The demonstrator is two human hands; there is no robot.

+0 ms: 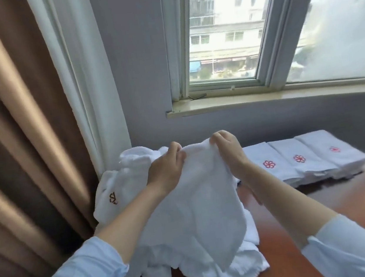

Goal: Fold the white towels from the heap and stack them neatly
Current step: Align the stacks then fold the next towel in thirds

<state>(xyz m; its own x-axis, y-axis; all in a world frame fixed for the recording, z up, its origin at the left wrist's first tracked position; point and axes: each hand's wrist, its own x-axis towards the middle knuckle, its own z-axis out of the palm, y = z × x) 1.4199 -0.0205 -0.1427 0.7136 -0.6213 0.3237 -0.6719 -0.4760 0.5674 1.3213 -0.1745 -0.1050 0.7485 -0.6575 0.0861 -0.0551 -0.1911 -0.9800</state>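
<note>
Left hand (164,170), right hand (228,152), pinching towel (204,195)

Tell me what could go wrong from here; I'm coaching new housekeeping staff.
The left hand and right hand pinch the white terry towel close together, so it hangs bunched and may fold crooked. Its lower end hangs over the loose white towel heap, which seems to reach the brown wooden table edge; lifting could drag pieces off.

Table (321,204) (reddish): heap (118,184), folded towels (297,159)
</note>
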